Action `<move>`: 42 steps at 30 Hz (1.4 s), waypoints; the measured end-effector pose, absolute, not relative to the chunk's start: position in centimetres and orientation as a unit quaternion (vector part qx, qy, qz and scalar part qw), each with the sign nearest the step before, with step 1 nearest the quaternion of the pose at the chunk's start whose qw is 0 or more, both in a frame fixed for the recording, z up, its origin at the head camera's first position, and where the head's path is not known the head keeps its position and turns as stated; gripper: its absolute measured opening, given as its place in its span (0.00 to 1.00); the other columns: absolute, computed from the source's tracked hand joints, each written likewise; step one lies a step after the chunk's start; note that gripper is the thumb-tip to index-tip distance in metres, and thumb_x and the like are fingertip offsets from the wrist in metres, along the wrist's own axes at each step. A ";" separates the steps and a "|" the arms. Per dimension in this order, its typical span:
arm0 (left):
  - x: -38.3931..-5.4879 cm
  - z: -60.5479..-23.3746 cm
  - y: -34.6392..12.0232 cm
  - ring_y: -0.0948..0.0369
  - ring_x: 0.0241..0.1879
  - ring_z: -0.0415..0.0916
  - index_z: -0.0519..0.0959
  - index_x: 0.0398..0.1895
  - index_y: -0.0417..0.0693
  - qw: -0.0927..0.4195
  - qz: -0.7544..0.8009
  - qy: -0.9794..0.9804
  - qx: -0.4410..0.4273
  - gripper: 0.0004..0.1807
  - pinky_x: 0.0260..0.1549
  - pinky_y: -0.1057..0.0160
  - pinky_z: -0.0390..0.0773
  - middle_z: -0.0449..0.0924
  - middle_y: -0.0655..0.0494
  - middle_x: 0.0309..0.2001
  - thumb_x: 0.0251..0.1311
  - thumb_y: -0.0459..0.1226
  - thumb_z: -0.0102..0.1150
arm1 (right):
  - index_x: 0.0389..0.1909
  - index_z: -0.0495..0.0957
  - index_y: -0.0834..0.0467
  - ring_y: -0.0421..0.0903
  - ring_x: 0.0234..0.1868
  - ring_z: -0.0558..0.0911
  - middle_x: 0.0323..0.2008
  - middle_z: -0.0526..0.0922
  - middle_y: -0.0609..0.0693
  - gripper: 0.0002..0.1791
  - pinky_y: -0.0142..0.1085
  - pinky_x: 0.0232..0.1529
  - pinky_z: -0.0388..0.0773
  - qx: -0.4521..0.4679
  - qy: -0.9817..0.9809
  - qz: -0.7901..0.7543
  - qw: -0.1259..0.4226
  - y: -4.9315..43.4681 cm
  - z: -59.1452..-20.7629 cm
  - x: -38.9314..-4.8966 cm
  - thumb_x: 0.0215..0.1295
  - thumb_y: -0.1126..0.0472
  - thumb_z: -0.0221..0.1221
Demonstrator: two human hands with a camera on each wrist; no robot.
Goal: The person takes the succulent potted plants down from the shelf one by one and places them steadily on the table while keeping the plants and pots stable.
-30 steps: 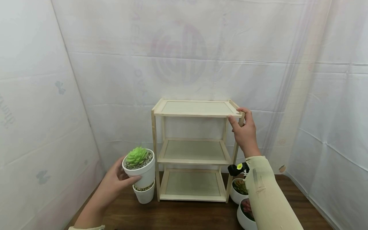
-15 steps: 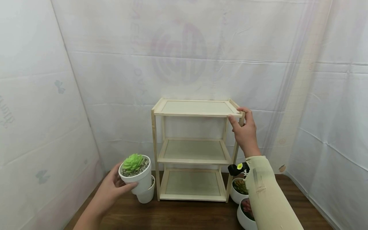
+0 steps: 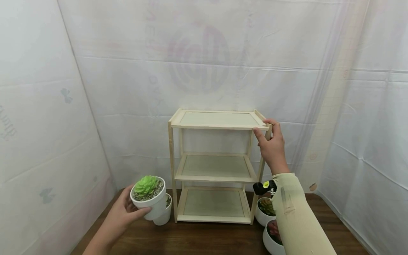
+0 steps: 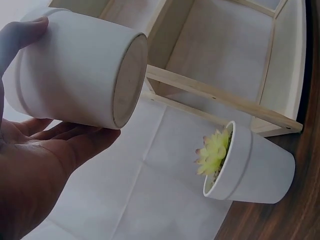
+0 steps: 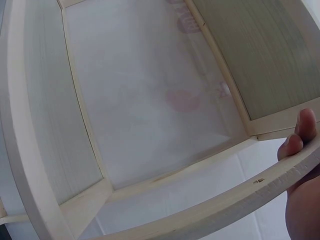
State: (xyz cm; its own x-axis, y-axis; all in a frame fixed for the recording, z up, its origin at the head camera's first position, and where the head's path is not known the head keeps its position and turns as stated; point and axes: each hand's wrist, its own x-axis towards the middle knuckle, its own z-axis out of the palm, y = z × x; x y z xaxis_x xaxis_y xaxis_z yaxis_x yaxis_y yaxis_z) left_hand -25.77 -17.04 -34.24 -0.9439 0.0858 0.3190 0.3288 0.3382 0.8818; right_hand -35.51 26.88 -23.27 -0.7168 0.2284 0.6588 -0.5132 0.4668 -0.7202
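Observation:
My left hand (image 3: 119, 214) holds a white potted succulent (image 3: 156, 209), bright green and set in pebbles, with the thumb on the near side and fingers behind. In the left wrist view this pot (image 4: 75, 70) is tipped, its flat underside showing. Just behind and below it, a second white potted succulent (image 4: 255, 165) stands on the table beside the shelf; the held pot partly covers it in the head view. My right hand (image 3: 272, 147) grips the top right front corner of a pale wooden three-tier shelf (image 3: 216, 179), fingers curled round the post in the right wrist view.
Right of the shelf, two white bowls, one with a green-red succulent (image 3: 267, 207) and one with a dark red plant (image 3: 273, 230), are partly hidden by my right sleeve (image 3: 299, 212). White cloth walls (image 3: 204, 71) enclose the dark wooden table (image 3: 191, 241).
My left hand has lowered the potted succulent and drawn it slightly left, uncovering more of the pot behind. My right hand and the shelf look unmoved.

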 end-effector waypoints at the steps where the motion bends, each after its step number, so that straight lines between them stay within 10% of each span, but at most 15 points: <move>1: -25.7 -34.3 -17.1 0.84 0.52 0.66 0.51 0.73 0.43 0.107 -0.560 -0.812 -0.126 0.46 0.50 0.78 0.70 0.61 0.43 0.69 0.55 0.37 0.69 | 0.67 0.60 0.42 0.44 0.30 0.77 0.67 0.66 0.46 0.32 0.36 0.32 0.74 0.092 -0.775 0.508 0.365 26.9 -23.3 -35.5 0.66 0.37 0.54; 42: -26.0 -38.4 -17.5 0.86 0.52 0.62 0.52 0.70 0.42 0.125 -0.540 -0.825 -0.110 0.47 0.50 0.78 0.68 0.62 0.44 0.67 0.53 0.36 0.71 | 0.66 0.60 0.41 0.44 0.29 0.76 0.67 0.67 0.45 0.31 0.35 0.31 0.74 0.087 -0.770 0.514 0.369 27.1 -23.2 -35.4 0.65 0.37 0.55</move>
State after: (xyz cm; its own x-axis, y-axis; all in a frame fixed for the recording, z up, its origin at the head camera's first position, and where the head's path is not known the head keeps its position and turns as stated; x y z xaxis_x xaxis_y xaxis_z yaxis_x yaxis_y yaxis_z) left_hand -25.95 -17.54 -38.42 -0.9447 0.0457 0.3247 0.3159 0.3929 0.8636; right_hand -35.41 27.11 -23.22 -0.7131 0.2443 0.6571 -0.5132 0.4565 -0.7268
